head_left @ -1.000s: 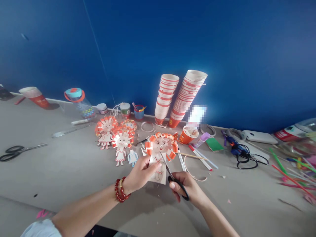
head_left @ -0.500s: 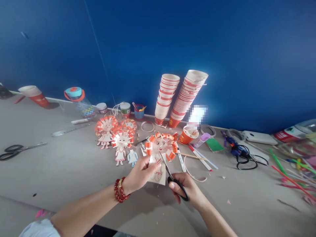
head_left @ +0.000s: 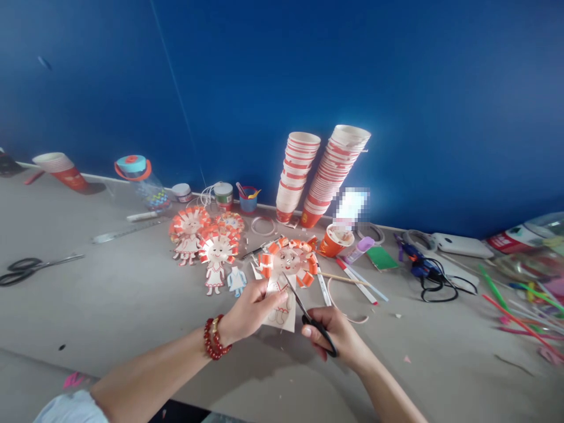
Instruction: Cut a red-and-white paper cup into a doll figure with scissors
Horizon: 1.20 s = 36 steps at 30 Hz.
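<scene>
My left hand (head_left: 249, 314), with red beads at the wrist, pinches a paper doll (head_left: 282, 305) whose figure in a dress is drawn on a white piece of paper. Its round smiling head is ringed by curled orange-and-white strips. My right hand (head_left: 332, 338) is closed around the black handles of a pair of scissors (head_left: 303, 305). The scissor blades lie at the paper just under the doll's head, with their tips near its neck. Left of my hands are finished-looking paper dolls (head_left: 217, 258) and a small blue dress cutout (head_left: 237, 281).
Two tall paper cup stacks (head_left: 296, 176) lean near the blue wall. An orange cup (head_left: 335, 239) stands before a blurred bright screen. Markers (head_left: 359, 283) lie to the right, beyond them a glue gun (head_left: 416, 261) and pipe cleaners (head_left: 524, 323). Other scissors (head_left: 33, 269) rest far left.
The scissor handles have drawn closer together in my right hand. My left hand and the paper doll stay nearly in place.
</scene>
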### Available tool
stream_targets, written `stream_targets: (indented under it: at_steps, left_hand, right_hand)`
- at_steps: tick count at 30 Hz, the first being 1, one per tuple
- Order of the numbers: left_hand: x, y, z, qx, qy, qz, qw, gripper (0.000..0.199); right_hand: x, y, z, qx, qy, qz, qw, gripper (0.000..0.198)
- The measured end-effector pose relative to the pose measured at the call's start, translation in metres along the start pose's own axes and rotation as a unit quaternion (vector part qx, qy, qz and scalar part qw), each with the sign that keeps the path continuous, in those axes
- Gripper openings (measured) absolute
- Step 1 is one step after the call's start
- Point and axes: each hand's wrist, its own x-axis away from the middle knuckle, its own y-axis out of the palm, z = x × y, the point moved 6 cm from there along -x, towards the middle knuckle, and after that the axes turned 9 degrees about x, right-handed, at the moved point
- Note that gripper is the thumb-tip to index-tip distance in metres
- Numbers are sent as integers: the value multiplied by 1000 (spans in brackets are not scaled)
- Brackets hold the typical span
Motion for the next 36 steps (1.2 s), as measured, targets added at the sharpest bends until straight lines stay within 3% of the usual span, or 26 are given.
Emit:
stream_targets:
  at_steps: [19, 36]
  left_hand:
    - [0, 0, -8, 82, -64, -5, 995, 28]
    - [-1, 3, -10, 55, -33, 8, 998, 35]
  right_hand:
    - [0, 0, 0, 8, 3, 4, 1000, 56]
    - [-4, 4, 6, -46, 22, -1, 999, 56]
